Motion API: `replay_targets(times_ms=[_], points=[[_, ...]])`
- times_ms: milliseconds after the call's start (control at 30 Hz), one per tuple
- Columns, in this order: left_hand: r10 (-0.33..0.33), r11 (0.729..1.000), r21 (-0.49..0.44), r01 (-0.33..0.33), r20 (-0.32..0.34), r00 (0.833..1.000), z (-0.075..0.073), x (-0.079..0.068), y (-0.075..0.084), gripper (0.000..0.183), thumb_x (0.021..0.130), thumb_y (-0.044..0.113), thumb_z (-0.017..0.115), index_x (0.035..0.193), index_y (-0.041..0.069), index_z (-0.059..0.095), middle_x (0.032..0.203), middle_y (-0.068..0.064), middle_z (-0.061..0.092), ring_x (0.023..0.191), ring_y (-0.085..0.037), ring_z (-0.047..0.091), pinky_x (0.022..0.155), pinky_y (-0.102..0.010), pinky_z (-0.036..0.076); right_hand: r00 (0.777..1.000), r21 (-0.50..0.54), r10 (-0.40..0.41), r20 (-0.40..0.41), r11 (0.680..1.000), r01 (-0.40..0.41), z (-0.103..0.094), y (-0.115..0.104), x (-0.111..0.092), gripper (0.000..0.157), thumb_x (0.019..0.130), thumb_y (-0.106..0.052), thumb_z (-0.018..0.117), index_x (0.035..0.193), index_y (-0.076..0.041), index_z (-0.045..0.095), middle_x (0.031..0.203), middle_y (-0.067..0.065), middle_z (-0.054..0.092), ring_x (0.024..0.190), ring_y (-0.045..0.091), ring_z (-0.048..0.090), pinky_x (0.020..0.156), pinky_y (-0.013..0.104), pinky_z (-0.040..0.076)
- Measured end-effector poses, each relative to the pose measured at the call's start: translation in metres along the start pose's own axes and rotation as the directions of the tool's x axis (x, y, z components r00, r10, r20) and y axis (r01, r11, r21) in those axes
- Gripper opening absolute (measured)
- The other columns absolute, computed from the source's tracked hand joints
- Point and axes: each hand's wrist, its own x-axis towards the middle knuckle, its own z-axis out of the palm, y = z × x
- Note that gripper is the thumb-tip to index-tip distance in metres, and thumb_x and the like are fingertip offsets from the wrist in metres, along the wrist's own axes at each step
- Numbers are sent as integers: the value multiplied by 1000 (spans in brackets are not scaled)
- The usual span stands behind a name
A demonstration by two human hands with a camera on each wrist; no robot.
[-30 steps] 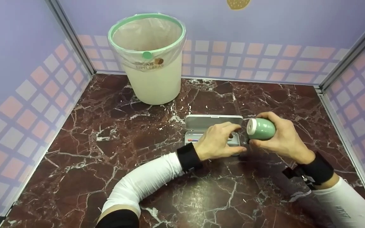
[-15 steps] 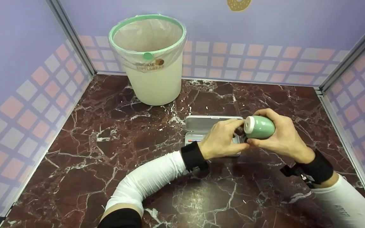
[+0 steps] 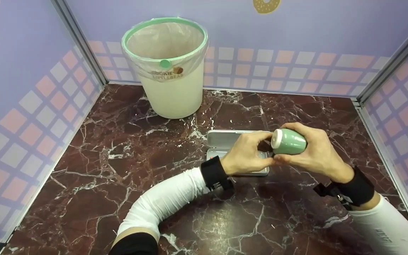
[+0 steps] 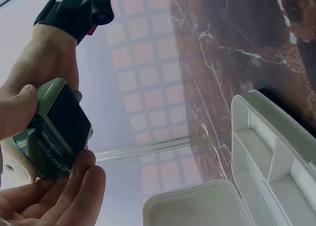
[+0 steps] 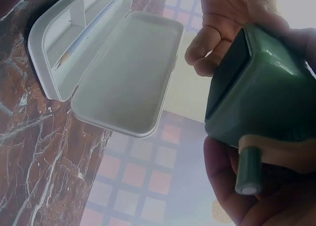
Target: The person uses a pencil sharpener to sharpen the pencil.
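A green pencil sharpener (image 3: 290, 141) with a white front is held above the table, tipped on its side. My right hand (image 3: 315, 152) grips its body from the right. My left hand (image 3: 248, 152) reaches it from the left, thumb and fingers around the white front end. In the left wrist view, left fingertips meet the edge of its dark drawer (image 4: 69, 119). Its crank handle (image 5: 249, 171) shows in the right wrist view. Behind and below my left hand lies an open pencil case (image 3: 221, 140), partly hidden; a pencil (image 5: 91, 35) lies in it.
At the back left stands a tall white bin (image 3: 175, 97) with a green rim and a clear liner. Small white crumbs (image 3: 193, 124) are scattered near its foot. Patterned walls enclose the dark marbled table (image 3: 147, 141) at the back and sides.
My left hand has moved right, from over the pencil case to the sharpener's front end. The right hand has shifted the sharpener slightly left.
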Motion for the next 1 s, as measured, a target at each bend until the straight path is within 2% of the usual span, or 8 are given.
replay_targets(times_ms=[167, 267, 400, 567, 767, 867, 1000], points=[[-47, 990, -128, 55, 63, 997, -5, 2, -2, 54, 88, 18, 94, 135, -1, 74, 125, -17, 83, 104, -26, 83, 96, -19, 63, 1000, -9, 11, 2, 1000, -11, 0, -1, -2, 74, 70, -20, 106, 136, -10, 75, 106, 8, 84, 82, 6, 68, 70, 16, 52], [-72, 985, -150, 85, 87, 994, -7, 2, -3, 51, 92, 21, 91, 137, 3, 75, 128, -13, 84, 108, -21, 82, 99, -21, 63, 1000, -20, 14, -2, 1000, -14, 2, 0, -2, 74, 69, -20, 107, 135, -10, 76, 107, 9, 84, 82, 6, 67, 71, 15, 51], [-111, 986, -111, 123, 107, 988, -9, 3, -3, 51, 95, 31, 88, 139, 9, 75, 129, -6, 84, 113, -14, 80, 101, -19, 59, 1000, -29, 7, -16, 1000, -7, 4, 1, -2, 74, 68, -20, 108, 133, -10, 76, 108, 9, 84, 84, 6, 68, 73, 14, 51], [-154, 985, -64, 162, 110, 982, -10, 4, 0, 57, 97, 37, 88, 143, 8, 72, 135, -7, 82, 120, -17, 79, 107, -20, 58, 999, -41, -12, -42, 999, 11, 8, 2, 0, 75, 67, -22, 109, 133, -8, 76, 108, 11, 84, 83, 8, 68, 72, 14, 50], [-174, 985, 4, 174, 66, 983, -10, 4, 5, 59, 95, 28, 88, 145, 4, 70, 134, -10, 81, 118, -20, 79, 105, -21, 60, 998, -50, -8, -62, 999, 5, 12, 5, 2, 80, 65, -21, 110, 136, -6, 75, 112, 14, 85, 84, 11, 68, 72, 13, 50], [-174, 985, 16, 173, 78, 982, -11, 3, 6, 56, 94, 23, 87, 144, 3, 69, 131, -11, 81, 113, -20, 79, 101, -21, 62, 998, -47, -9, -63, 999, 6, 13, 5, 1, 79, 65, -21, 110, 135, -6, 75, 113, 14, 85, 86, 10, 69, 74, 13, 50], [-180, 983, -5, 182, 117, 977, -14, 5, 6, 56, 92, 22, 88, 143, 6, 71, 130, -9, 82, 113, -17, 79, 103, -22, 61, 998, -41, -3, -56, 999, 1, 13, 4, -1, 76, 67, -21, 109, 134, -8, 76, 111, 12, 85, 84, 9, 69, 72, 13, 50]])
